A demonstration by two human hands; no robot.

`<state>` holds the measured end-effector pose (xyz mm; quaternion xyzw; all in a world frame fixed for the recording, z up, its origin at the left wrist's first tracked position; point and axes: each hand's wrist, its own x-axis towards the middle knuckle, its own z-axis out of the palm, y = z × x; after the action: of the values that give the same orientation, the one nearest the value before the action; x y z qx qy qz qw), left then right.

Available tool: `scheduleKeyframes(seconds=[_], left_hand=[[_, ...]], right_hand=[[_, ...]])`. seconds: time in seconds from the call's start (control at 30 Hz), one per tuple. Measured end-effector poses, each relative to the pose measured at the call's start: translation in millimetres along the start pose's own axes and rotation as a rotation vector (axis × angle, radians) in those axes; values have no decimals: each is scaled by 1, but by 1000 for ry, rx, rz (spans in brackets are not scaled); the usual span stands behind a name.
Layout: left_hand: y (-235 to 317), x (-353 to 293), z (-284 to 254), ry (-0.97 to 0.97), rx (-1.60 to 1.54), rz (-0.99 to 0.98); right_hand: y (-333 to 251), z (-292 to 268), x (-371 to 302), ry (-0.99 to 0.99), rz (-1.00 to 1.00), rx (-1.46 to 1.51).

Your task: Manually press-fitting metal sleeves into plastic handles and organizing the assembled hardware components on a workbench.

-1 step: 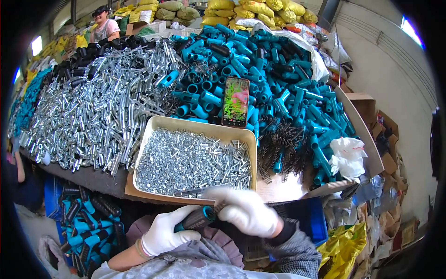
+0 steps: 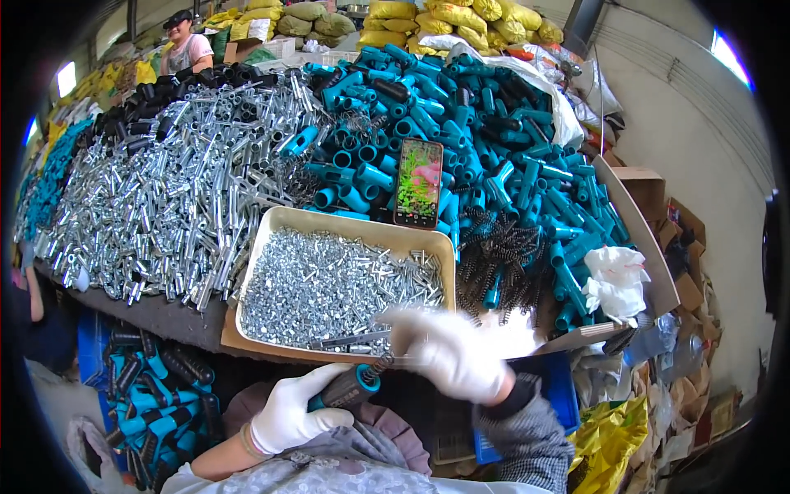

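Left hand (image 2: 300, 412): gloved in white, fingers wrapped firmly round a handle, thumb along its lower side.
Handle (image 2: 347, 391): dark grip with a teal end, tilted up toward the right, held above the lap just short of the tray's near edge.
Spring (image 2: 380, 365): a dark coil jutting from the handle's teal end.
Right hand (image 2: 448, 354): gloved and motion-blurred, over the tray's near right corner; the blur hides whether its fingers are parted or pinched on something.
Just changed: the right hand has shifted up and to the right, away from the coil, while the left grip has stayed almost put.
What that means: the spring seems lodged in the handle well enough to stand unaided, leaving the right hand free of it.
Tray (image 2: 411, 238): beige, full of small metal pins (image 2: 329, 280), with a flat metal bar (image 2: 350, 338) along the near side.
Phone (image 2: 418, 183): propped upright behind the tray.
Loose springs (image 2: 506, 272): heaped right of the tray on the tabletop.
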<state>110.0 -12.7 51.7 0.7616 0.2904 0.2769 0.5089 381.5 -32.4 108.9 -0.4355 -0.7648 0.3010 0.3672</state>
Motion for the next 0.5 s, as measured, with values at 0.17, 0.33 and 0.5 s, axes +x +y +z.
scheduleKeyframes(seconds=[0.17,0.33,0.5], left_hand=[[5,2,-10,17,-77,-70],[7,-9,-18,95,-88,-139],[7,-8,-20,58,-118,-106]], right_hand=[[119,-146,72,658,291,-1070],[197,-199,86,302,978,-1167],[182,-213,45,575,759,-1060]])
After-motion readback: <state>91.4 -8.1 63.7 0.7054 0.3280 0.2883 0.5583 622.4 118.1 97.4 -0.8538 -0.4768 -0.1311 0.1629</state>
